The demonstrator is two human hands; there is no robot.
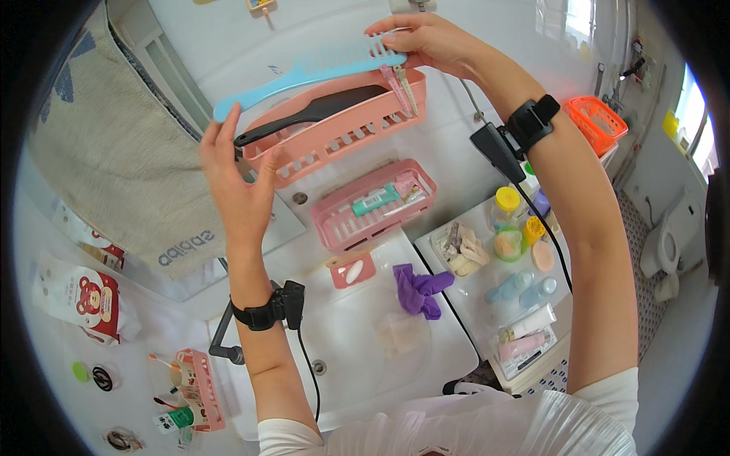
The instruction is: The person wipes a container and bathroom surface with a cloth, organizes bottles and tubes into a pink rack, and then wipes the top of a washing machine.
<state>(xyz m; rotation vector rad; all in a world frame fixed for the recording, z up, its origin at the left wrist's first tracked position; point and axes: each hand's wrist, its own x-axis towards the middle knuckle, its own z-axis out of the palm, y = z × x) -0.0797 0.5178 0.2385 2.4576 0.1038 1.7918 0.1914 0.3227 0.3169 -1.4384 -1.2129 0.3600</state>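
A long light-blue plastic comb (pixel 285 82) lies level above a pink wall basket (pixel 342 134). My right hand (pixel 425 43) grips its toothed end between thumb and fingers. At the handle end, my left hand (pixel 242 171) has its fingers apart; one fingertip touches or nearly touches the handle, and the thumb is beside the basket's left end. A black comb or brush (pixel 319 111) rests in the basket, and two hair clips (pixel 402 91) hang over its front rim at the right. Below is a smaller pink basket (pixel 373 208) with a green tube (pixel 376 199) and small packets.
A towel (pixel 125 148) hangs at the left. Underneath are a white sink (pixel 353 365) with a purple cloth (pixel 419 288) on its edge and a soap dish (pixel 352 271). Bottles and jars crowd a side stand (pixel 485 308) at the right. A cup rack (pixel 208 387) is lower left.
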